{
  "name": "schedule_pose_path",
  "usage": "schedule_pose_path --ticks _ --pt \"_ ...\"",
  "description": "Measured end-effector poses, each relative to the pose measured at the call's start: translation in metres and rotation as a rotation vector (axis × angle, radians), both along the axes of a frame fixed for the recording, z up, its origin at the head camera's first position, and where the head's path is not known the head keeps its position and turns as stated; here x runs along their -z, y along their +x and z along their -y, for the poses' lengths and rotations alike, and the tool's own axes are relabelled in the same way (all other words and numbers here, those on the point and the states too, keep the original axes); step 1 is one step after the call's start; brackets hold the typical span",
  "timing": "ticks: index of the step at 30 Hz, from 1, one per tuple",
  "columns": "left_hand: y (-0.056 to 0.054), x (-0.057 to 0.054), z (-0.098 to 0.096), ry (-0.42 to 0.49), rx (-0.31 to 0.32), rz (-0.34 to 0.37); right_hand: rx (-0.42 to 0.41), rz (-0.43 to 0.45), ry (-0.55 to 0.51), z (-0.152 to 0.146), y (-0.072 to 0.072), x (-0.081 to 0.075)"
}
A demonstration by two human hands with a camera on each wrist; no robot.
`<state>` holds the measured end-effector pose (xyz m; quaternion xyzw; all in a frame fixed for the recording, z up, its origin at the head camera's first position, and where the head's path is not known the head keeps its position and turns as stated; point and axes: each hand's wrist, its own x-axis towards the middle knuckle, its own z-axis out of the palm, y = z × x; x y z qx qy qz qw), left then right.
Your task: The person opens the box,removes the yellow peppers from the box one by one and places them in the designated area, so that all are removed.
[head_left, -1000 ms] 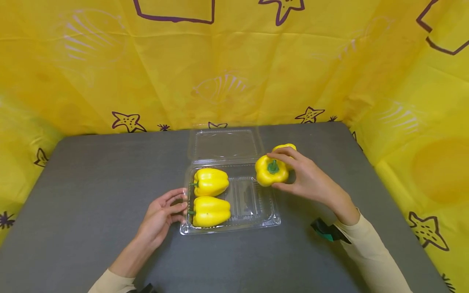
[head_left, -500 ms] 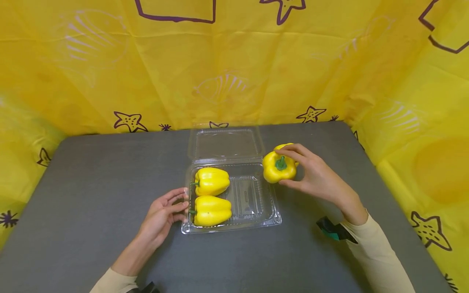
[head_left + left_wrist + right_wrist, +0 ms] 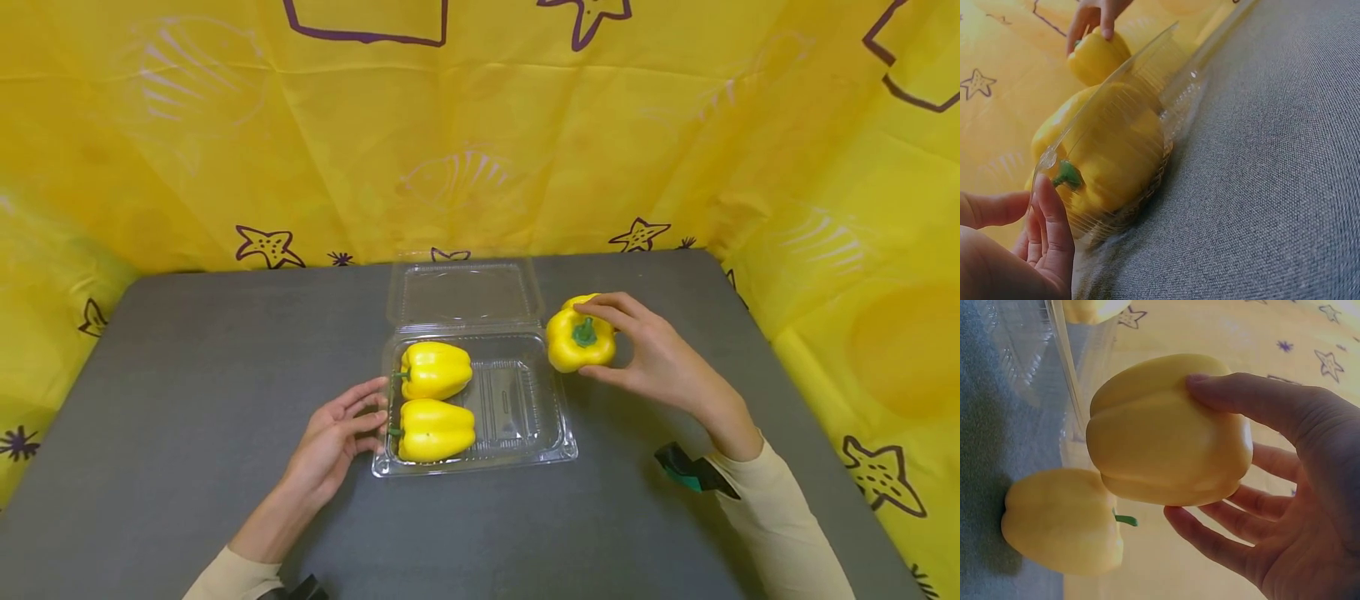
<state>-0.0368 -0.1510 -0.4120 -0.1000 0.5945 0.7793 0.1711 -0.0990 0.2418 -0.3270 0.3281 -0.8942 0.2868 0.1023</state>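
Observation:
A clear plastic clamshell container (image 3: 517, 450) lies with its lid (image 3: 465, 296) folded back. Two yellow bell peppers, a rear one (image 3: 435, 371) and a front one (image 3: 435, 431), lie side by side in its left half, stems leftward. My left hand (image 3: 326, 446) pinches the container's left rim between thumb and fingers, as the left wrist view confirms. Just off the container's right edge, my right hand (image 3: 660, 358) grips a third bell pepper (image 3: 564, 346) above the table, stem toward the head camera. Another bell pepper (image 3: 1060, 519) rests on the table beneath it, mostly hidden in the head view.
The grey table (image 3: 225, 358) runs back to a yellow curtain (image 3: 337, 150) printed with starfish and fish, which also hangs along both sides. Dark straps, one at the right wrist (image 3: 693, 471), sit by the light sleeves.
My right hand has moved right and slightly back with its bell pepper, from over the container's right edge to beside it. The left hand keeps its hold on the rim.

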Motion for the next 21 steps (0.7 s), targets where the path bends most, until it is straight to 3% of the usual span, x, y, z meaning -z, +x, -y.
schedule_pose_path --ticks 21 --pt "0.0 0.001 0.001 0.023 0.018 -0.021 0.107 0.008 0.01 -0.02 0.003 -0.011"
